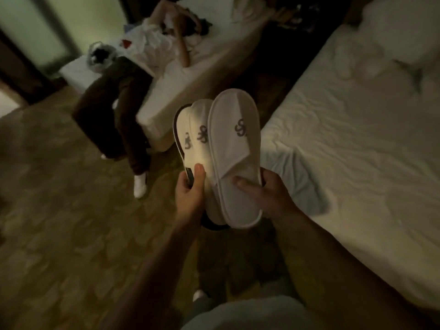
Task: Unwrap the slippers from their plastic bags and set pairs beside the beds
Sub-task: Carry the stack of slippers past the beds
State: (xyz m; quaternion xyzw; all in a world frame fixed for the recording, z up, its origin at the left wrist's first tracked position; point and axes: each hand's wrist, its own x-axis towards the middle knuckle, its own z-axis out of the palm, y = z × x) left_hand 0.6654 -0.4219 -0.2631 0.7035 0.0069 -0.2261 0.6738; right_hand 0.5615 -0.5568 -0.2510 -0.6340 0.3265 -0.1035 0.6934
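The left hand (190, 186) is gripping a stack of white slippers (197, 136), thumb pressing on top; the right hand (264, 191) is pinching the heel of another slipper (234, 158), overlapping the stack; all are being held above the carpet (59, 210), between the near bed (357, 139) and the far bed (214, 55), where another person (123, 91) is lying.

This is a dim hotel bedroom with twin beds. A white-sheeted bed with rumpled linen (357, 139) fills the right of the frame, and a second white bed (214, 51), where a person in dark trousers (123, 91) lies, sits at upper centre. Patterned brownish carpet (59, 210) covers the lower left, and white monogrammed disposable slippers (228, 148) at centre suggest guest lodging.
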